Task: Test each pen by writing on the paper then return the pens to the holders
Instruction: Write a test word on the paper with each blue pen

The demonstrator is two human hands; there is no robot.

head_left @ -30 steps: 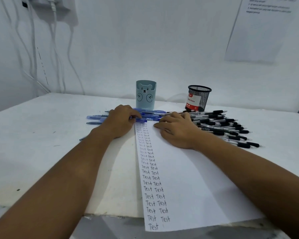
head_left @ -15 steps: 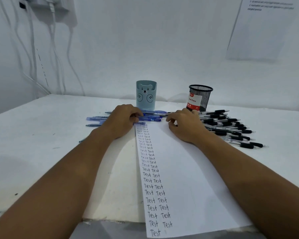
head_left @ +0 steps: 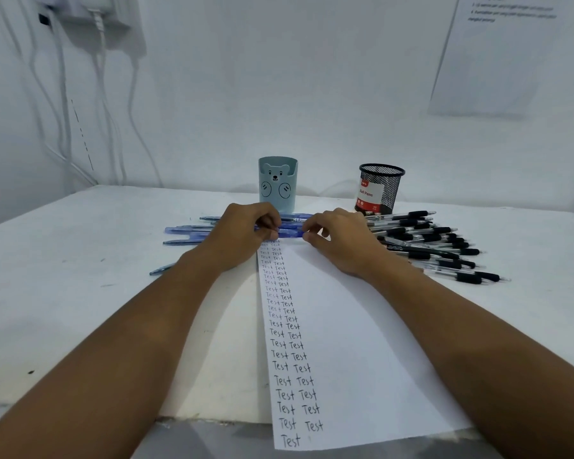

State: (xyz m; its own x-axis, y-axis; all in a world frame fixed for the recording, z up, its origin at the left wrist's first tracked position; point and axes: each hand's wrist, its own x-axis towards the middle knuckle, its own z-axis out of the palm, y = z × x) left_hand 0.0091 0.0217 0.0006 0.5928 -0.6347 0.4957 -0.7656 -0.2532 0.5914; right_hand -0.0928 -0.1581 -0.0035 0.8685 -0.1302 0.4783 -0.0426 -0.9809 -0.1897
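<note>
2 hands now meet on 1 blue pen (head_left: 290, 232) at the far end of the paper (head_left: 345, 326); the right hand (head_left: 340, 241) has left the sheet; its grip pinches the pen, as does the left hand (head_left: 246, 235); return to the bear holder (head_left: 278, 183), just behind the paper, seems next.

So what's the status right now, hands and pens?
Left hand and right hand both pinch one blue pen above the paper. Both holders stand empty-looking behind. Nothing in the way.
</note>
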